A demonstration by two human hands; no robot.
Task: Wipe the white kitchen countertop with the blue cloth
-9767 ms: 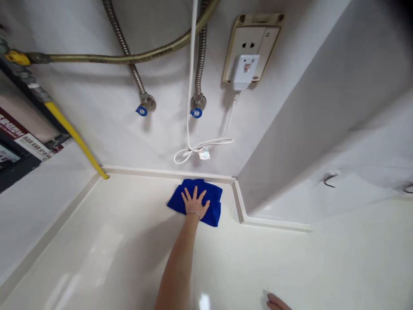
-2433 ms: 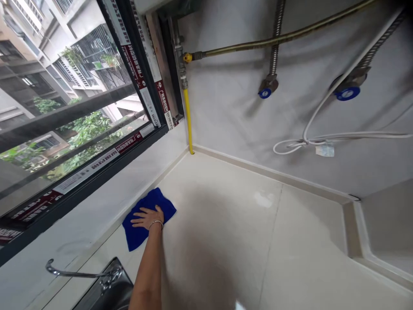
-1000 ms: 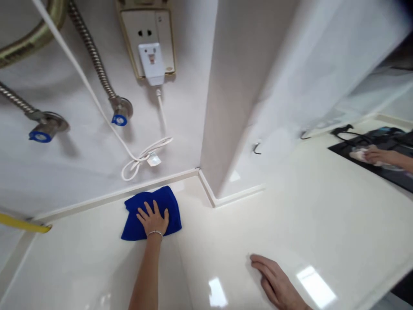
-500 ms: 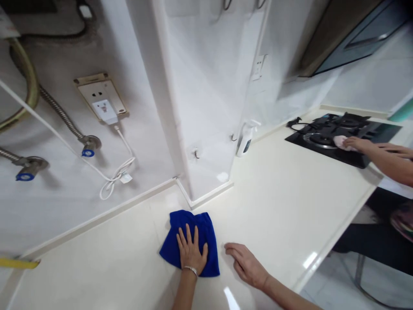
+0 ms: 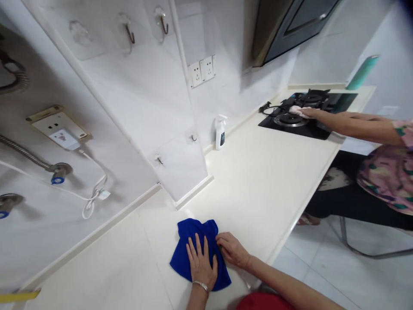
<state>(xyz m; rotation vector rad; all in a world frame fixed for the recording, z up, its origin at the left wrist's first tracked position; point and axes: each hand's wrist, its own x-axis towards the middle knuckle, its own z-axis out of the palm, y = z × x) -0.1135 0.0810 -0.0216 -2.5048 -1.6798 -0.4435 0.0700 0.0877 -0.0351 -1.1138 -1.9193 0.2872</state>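
A blue cleaning cloth lies spread on the pale countertop, its edges slightly rumpled. Pressed flat on top of it is my left hand, fingers spread and a silver bracelet at the wrist. My right hand is at the cloth's right edge, its fingers bent together on the fabric there. The fingertips of that hand are partly hidden. Below my right forearm, something red shows at the bottom of the view.
A white spray bottle stands by the wall. At the right, another person's hand holds a pale cloth on the black gas hob. A wall corner juts into the countertop. A teal cylinder stands beyond the hob.
My right hand has moved left to the cloth's edge and its fingers have closed there. The view has swung right. The other person's hand is further over the hob.
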